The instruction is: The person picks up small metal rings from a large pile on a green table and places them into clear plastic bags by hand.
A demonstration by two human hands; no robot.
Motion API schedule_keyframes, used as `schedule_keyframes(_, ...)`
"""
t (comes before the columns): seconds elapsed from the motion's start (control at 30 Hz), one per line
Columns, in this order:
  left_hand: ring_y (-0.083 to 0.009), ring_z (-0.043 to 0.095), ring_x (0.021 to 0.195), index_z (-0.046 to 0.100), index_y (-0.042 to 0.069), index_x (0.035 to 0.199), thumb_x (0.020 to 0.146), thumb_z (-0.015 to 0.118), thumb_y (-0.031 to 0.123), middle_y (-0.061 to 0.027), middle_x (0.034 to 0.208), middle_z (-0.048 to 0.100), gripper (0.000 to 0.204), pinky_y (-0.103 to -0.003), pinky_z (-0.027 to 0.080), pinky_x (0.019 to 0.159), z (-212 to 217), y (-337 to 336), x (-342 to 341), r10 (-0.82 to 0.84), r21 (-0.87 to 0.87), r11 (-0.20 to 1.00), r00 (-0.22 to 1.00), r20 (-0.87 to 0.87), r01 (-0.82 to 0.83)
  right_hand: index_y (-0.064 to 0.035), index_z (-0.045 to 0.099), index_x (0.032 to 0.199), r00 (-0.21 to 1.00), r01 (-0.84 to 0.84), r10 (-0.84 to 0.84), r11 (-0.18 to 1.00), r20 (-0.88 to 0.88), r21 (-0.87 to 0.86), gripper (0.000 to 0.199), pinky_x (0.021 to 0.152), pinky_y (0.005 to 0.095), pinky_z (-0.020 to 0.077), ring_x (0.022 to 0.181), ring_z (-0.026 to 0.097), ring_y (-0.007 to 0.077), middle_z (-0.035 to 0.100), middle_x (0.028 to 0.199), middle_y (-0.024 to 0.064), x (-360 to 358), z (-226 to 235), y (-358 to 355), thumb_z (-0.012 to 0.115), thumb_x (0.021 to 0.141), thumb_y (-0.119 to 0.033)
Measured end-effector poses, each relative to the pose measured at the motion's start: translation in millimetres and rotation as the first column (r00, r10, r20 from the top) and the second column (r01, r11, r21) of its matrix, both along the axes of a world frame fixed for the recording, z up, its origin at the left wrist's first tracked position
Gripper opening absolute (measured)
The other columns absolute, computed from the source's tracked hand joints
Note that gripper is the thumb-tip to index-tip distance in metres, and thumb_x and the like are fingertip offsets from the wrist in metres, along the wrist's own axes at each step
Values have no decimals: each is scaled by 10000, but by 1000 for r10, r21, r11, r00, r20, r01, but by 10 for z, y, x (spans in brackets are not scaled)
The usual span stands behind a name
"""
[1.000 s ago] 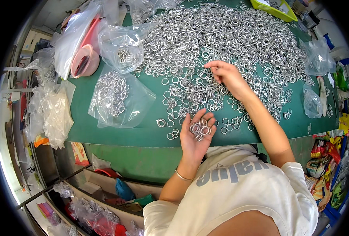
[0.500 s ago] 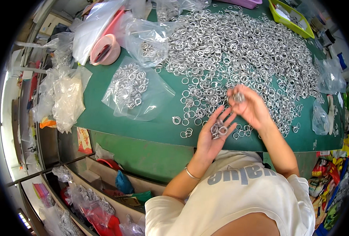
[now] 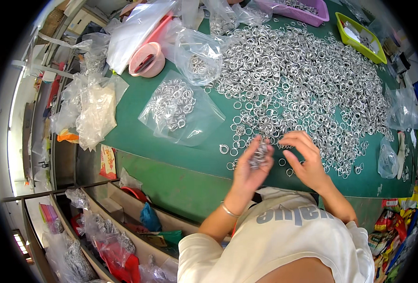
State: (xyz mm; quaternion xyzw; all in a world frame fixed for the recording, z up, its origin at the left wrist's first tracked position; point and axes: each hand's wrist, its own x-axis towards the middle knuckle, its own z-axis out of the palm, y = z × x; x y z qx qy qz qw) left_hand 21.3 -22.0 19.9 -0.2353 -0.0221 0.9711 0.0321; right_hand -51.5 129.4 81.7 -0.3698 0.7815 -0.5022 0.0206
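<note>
A broad heap of silver metal rings (image 3: pixel 298 66) spreads over the green table. Several of the rings (image 3: pixel 258 158) lie in the cupped fingers of my left hand (image 3: pixel 249 177), which is curled around them near the heap's front edge. Just to its right, my right hand (image 3: pixel 308 162) hangs over scattered rings with fingers bent and the thumb apart; I see nothing in it. To the left, a clear plastic bag (image 3: pixel 199 122) lies flat with a small pile of rings (image 3: pixel 173 101) on or in it; which one I cannot tell.
A pink bucket (image 3: pixel 147 60) and another clear bag (image 3: pixel 197 52) stand at the back left. Purple (image 3: pixel 308 19) and yellow-green (image 3: pixel 381 56) baskets sit along the far side. Crumpled bags (image 3: pixel 96 118) hang off the left edge, above an open drawer (image 3: pixel 119 207).
My right hand has come down and away from my left palm, and the rings it held are gone from it. My left fingers have curled around more rings. The view has shifted slightly.
</note>
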Motion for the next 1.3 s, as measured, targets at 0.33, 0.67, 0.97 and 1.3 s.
schedule_keyframes(0.33, -293, 401, 1183, 431, 54, 1239, 833, 524, 146, -114, 1175, 491, 426, -539, 194, 1048, 338, -1442, -316, 627, -618, 620, 779, 19, -484, 25, 602, 949, 958, -112, 117, 993, 260, -35, 138, 719, 307, 474, 810, 604, 235, 611, 901, 122, 38, -55, 72, 566, 816, 15)
schedule_keyframes(0.67, -321, 110, 1366, 165, 25, 1418, 883, 414, 117, -163, 1471, 154, 597, -461, 106, 1101, 479, -1206, -273, 598, -857, 186, 748, -289, -480, 4, 613, 948, 964, 99, -114, 992, 241, 75, 139, 752, 314, 449, 845, 585, 222, 614, 890, 95, -172, -205, 302, 576, 817, -19)
schedule_keyframes(0.97, -396, 346, 1257, 487, -1, 1200, 816, 564, 20, -221, 1329, 379, 393, -508, 256, 1043, 23, -275, -57, 21, -570, -817, 993, 115, 83, -136, 544, 1189, 928, -39, 155, 945, -339, 326, 544, 1019, 484, 283, 1253, 348, 332, 429, 1307, 113, -328, -506, -409, 734, 699, -275)
schedule_keyframes(1.3, -337, 495, 1012, 574, 9, 1049, 780, 619, -3, -166, 1178, 493, 273, -388, 422, 808, -50, -488, 299, 217, -430, -860, 960, 178, 274, -64, 566, 857, 931, 90, 31, 946, -363, 311, 172, 916, 414, 365, 1056, 499, 262, 529, 1103, 82, -419, -516, 78, 628, 701, -31)
